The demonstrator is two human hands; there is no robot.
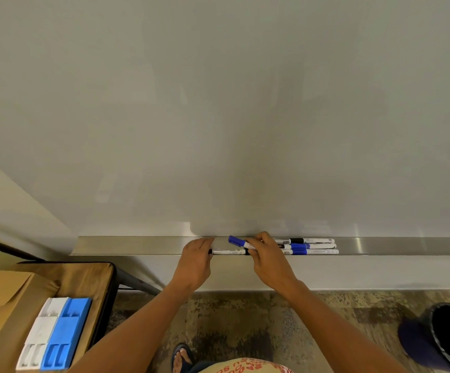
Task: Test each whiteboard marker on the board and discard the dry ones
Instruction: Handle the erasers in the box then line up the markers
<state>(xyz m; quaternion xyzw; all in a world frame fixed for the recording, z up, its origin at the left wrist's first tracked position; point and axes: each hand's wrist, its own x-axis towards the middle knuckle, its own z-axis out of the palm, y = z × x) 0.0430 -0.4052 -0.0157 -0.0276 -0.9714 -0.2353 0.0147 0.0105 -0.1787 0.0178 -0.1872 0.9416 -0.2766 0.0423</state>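
A blank whiteboard (218,103) fills the upper view, with a metal tray (127,246) along its lower edge. My right hand (268,258) grips a blue-capped marker (238,242), cap pointing left, just above the tray. My left hand (197,258) rests on the end of a white marker with a black cap (229,252) lying in the tray; whether it grips it I cannot tell. Three more markers (309,246), one black and two blue, lie side by side in the tray to the right of my right hand.
A dark bin (449,337) stands on the carpet at the lower right. At the lower left, a wooden table (84,281) carries cardboard and white and blue plastic organisers (54,335). My sandalled foot (182,358) is at the bottom centre.
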